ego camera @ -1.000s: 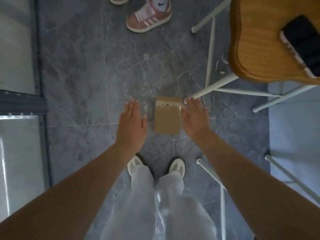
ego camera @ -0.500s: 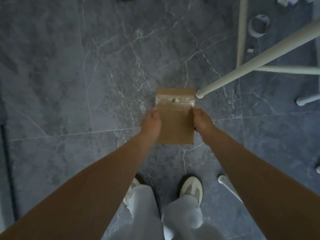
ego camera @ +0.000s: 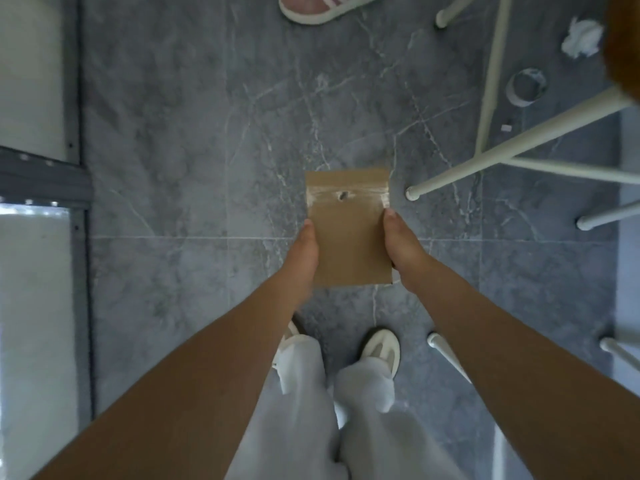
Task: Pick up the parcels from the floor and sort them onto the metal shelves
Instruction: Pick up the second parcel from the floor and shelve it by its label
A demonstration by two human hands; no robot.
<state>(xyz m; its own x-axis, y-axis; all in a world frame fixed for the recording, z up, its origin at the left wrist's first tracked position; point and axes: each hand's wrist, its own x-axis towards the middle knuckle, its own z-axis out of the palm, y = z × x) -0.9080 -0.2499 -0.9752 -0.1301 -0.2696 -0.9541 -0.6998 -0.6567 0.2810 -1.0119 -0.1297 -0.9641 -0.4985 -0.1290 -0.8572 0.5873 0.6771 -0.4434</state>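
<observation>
Along the left edge, the metal shelves (ego camera: 41, 181) are seen from above: pale panels framed in grey metal, with a riveted crossbar between two of them. Beside them, the grey marbled floor (ego camera: 180, 133) is spread across the middle of the view, a tile joint running across it.

At the centre, a brown cardboard parcel (ego camera: 348, 233) is held between both hands, its flat face turned up towards the camera. A strip of clear tape is laid across its far end, with a small hole or tear in the middle of the strip. The left hand (ego camera: 302, 252) is pressed against the parcel's left edge, its thumb laid along that edge; the right hand (ego camera: 401, 249) is clamped on the right edge in the same way. The fingers of both hands are hidden under the parcel. Whether the parcel is touching the floor or raised above it cannot be told from this angle.

Below the parcel, two white shoes (ego camera: 379, 348) and pale trouser legs are seen. At the top edge, a pink shoe (ego camera: 322, 6) of another person is partly cut off.

To the right, the white legs of a stool (ego camera: 512, 154) are planted on the floor, one foot just beside the parcel's far right corner. Further right, a roll of tape (ego camera: 526, 86) and a crumpled white paper (ego camera: 583, 38) are lying on the floor.
</observation>
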